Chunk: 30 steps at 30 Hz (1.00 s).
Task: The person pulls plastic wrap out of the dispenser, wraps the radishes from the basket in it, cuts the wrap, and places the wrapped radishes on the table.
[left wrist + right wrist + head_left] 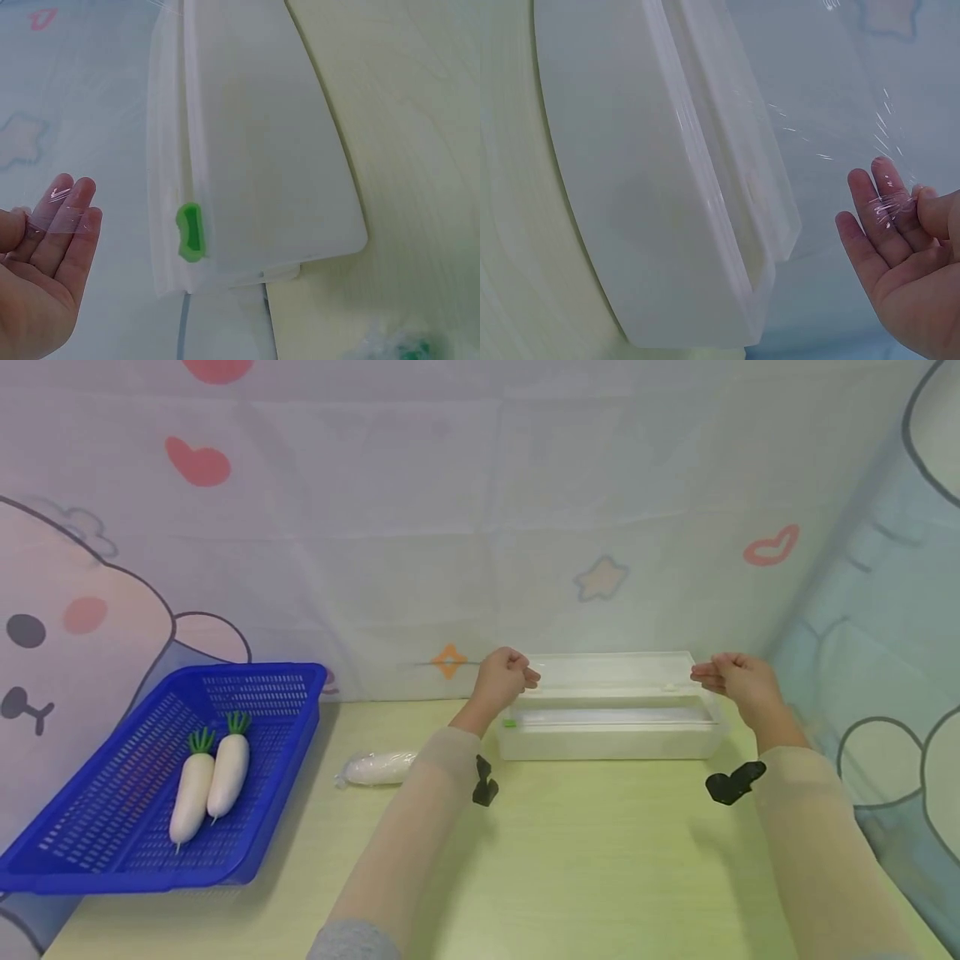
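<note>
A clear sheet of cling film [832, 142] stretches between my two hands above a white cling film dispenser box [611, 745]. My left hand [504, 679] pinches one corner of the film between thumb and index finger, the other fingers extended. At the other side, my right hand [738, 681] pinches the opposite corner, where the film bunches in creases. The dispenser's lid [615, 670] stands raised at the back, and a pale roll [611, 716] shows inside. On the box's left end sits a green slide cutter [192, 232].
Left of the dispenser lies a white radish wrapped in film [375, 768], partly behind my left forearm. A blue plastic basket [281, 777] at the far left holds two white radishes [228, 774] with green tops. A printed cloth [405, 527] hangs behind the table [585, 868].
</note>
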{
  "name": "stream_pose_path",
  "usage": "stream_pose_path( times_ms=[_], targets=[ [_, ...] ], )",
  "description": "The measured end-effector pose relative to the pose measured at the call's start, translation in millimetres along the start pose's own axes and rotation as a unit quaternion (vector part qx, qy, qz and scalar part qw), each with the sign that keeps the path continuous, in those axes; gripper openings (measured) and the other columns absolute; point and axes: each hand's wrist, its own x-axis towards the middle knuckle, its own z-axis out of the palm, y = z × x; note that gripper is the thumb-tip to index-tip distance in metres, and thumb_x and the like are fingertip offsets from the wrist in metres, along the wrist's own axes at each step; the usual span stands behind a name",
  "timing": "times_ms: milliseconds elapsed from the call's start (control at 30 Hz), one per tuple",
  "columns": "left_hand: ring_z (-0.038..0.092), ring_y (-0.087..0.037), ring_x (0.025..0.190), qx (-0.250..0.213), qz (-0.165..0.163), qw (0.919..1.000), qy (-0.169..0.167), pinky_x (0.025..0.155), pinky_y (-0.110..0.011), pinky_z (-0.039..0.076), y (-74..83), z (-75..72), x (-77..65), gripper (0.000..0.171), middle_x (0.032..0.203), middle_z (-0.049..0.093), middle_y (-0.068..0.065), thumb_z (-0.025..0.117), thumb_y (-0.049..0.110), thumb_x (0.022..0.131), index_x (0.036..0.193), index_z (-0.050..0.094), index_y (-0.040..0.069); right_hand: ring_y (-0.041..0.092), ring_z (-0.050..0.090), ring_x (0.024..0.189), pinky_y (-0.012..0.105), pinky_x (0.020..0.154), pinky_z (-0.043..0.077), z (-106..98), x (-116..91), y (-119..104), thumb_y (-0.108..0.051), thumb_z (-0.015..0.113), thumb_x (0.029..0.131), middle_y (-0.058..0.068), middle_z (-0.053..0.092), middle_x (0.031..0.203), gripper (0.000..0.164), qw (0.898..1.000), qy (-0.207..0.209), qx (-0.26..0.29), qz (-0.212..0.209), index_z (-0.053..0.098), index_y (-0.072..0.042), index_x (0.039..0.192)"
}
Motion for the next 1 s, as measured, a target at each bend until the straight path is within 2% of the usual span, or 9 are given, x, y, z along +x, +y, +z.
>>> stream_pose_path(
  times_ms=[167,467,733,1000],
  targets=[
    [0.069,-0.028,0.095,0.0,0.006,1.0,-0.003,0.084,-0.036,0.054,5.3,-2.3,3.0,0.024,0.101,0.07,-0.014,0.042,0.013,0.103,0.114,0.054,-0.004,-0.011,0.063,0.078,0.01,0.078,0.05,-2,0,-8,-0.024,0.035,0.105,-0.026,0.064,0.077,0.023,1.0,0.001,-0.006,-0.006,0.048,-0.006,0.109],
    [0.068,-0.027,0.096,-0.005,0.016,0.9999,0.001,0.089,-0.041,0.052,18.5,-9.3,0.3,0.019,0.1,0.069,-0.014,0.042,0.013,0.104,0.107,0.054,0.0,-0.009,0.064,0.079,0.01,0.078,0.05,-6,0,-21,-0.027,0.038,0.104,-0.025,0.066,0.08,0.023,1.0,0.001,0.003,0.007,0.049,-0.007,0.109],
    [0.068,-0.025,0.096,-0.011,0.011,0.9999,0.004,0.083,-0.032,0.053,28.8,-14.6,-0.4,0.025,0.102,0.07,-0.012,0.041,0.016,0.104,0.115,0.054,-0.003,-0.011,0.062,0.082,0.025,0.097,0.046,-7,0,-32,-0.03,0.038,0.104,-0.028,0.064,0.081,0.028,1.0,0.002,-0.022,-0.002,0.048,-0.006,0.114],
    [0.068,-0.026,0.095,-0.01,0.016,0.9998,0.009,0.08,-0.031,0.053,38.9,-16.8,-1.6,0.022,0.1,0.07,-0.011,0.041,0.014,0.104,0.111,0.055,-0.002,-0.011,0.062,0.082,0.014,0.084,0.05,-10,0,-40,-0.03,0.037,0.103,-0.027,0.065,0.08,0.028,1.0,0.006,-0.019,-0.014,0.048,-0.005,0.111]
  ],
)
